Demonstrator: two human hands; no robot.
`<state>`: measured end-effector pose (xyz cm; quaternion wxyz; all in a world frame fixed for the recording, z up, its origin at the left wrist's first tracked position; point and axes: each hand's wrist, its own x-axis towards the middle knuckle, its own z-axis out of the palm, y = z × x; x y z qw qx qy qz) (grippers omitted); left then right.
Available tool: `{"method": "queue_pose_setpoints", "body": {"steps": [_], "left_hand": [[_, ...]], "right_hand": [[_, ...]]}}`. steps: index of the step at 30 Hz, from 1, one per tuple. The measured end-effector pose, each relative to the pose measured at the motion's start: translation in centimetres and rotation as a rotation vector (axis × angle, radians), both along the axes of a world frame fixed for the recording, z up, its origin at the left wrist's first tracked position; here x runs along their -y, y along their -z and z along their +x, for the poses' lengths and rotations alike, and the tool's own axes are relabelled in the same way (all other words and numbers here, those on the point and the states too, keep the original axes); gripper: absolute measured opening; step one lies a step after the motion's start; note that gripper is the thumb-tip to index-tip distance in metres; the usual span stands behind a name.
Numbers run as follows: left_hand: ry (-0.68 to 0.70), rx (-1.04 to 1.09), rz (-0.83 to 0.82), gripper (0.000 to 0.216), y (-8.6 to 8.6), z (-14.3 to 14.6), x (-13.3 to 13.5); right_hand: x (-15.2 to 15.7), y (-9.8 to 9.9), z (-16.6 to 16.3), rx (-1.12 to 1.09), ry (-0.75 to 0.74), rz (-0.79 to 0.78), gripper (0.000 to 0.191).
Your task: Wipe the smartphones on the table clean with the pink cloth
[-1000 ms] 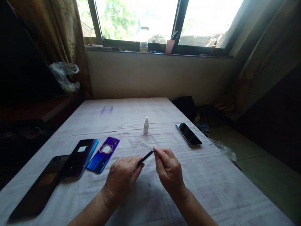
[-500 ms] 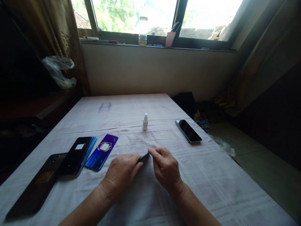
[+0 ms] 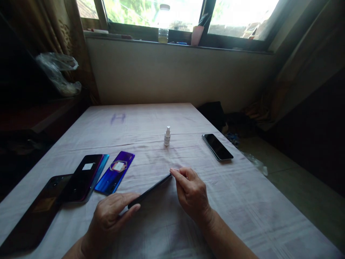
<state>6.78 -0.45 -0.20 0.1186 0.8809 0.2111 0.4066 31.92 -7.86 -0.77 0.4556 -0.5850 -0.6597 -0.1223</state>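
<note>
A thin dark phone (image 3: 151,190), seen edge-on, slants above the cloth between my two hands. My left hand (image 3: 113,212) grips its near left end, thumb below and fingers above. At the other end, my right hand (image 3: 192,190) pinches the corner between thumb and curled fingers. The phone's faces are hidden by the angle. Beyond my hands a small white dropper bottle (image 3: 167,136) stands upright. A blue-purple phone back (image 3: 115,172) with a white label lies to the left of the held phone.
Further left, a dark phone with a white sticker (image 3: 81,181) overlaps a blue-edged one and a larger black phone back (image 3: 35,219). A black phone (image 3: 217,146) lies near the table's right edge. The white tablecloth (image 3: 151,115) reaches toward the window wall.
My left hand has slid down and left along the phone, baring most of its edge. My right hand stays at the far end. The view has tipped slightly downward.
</note>
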Motion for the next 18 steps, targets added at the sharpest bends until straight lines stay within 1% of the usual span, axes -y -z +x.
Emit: {"method": "queue_pose_setpoints", "body": {"steps": [5, 7, 9, 14, 18], "left_hand": [[-0.022, 0.018, 0.001, 0.015, 0.0, 0.5, 0.4], [-0.028, 0.012, -0.010, 0.015, 0.1, 0.5, 0.5], [-0.029, 0.007, -0.015, 0.014, 0.3, 0.5, 0.6], [-0.027, -0.002, 0.002, 0.015, 0.8, 0.7, 0.7], [-0.028, -0.007, 0.021, 0.014, 1.0, 0.7, 0.7]], "right_hand": [[0.3, -0.2, -1.2, 0.034, -0.087, 0.004, 0.040], [0.3, -0.2, -1.1, 0.048, -0.095, -0.012, 0.040], [0.3, -0.1, -0.6, 0.058, -0.069, -0.020, 0.040], [0.0, 0.3, 1.4, 0.079, 0.075, -0.018, 0.036], [-0.1, 0.4, 1.6, 0.084, 0.096, -0.004, 0.035]]}}
